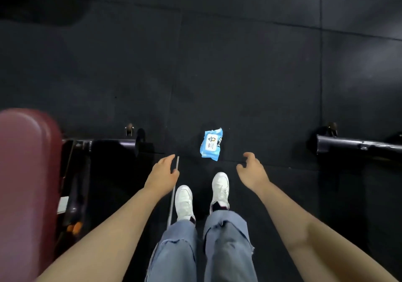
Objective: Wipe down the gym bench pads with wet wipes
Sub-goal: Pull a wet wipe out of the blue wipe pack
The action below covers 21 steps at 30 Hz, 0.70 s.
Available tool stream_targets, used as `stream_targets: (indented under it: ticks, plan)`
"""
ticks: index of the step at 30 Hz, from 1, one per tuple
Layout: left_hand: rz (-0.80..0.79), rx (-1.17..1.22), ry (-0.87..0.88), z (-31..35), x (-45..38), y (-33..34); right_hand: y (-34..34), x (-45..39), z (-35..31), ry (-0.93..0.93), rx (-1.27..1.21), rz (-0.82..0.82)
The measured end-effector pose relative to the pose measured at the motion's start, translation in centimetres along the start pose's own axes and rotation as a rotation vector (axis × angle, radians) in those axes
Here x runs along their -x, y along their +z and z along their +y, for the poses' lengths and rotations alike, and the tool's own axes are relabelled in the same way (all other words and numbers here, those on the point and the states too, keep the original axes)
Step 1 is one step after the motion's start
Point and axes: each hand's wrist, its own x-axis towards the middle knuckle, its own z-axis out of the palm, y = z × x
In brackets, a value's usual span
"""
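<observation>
A blue pack of wet wipes (211,144) lies on the dark rubber floor (239,75), just ahead of my feet. My left hand (163,173) hangs below and to the left of the pack, fingers apart, holding nothing. My right hand (252,170) hangs below and to the right of it, fingers loosely curled and empty. Neither hand touches the pack. A dark red bench pad (26,183) fills the left edge of the view.
The bench's black metal base bar (108,144) with a small wheel lies beside the pad. Another black base bar (359,145) lies at the right. A thin grey strip (174,194) runs along the floor by my left white shoe (184,202).
</observation>
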Motion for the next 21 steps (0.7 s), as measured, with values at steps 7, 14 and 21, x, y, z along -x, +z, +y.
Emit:
stream_targets:
  ticks: [7, 14, 21]
  plan:
    - [-0.097, 0.089, -0.115, -3.7, -15.7, 9.9, 9.3, -19.4, 1.6, 0.027, 0.057, -0.141]
    - [-0.221, 0.256, -0.165, -7.3, -27.0, 17.9, 18.9, -33.1, 3.0, 0.127, -0.088, -0.142]
    - [-0.229, 0.377, -0.237, -9.5, -31.7, 20.4, 25.6, -38.2, 1.2, 0.232, 0.019, -0.032]
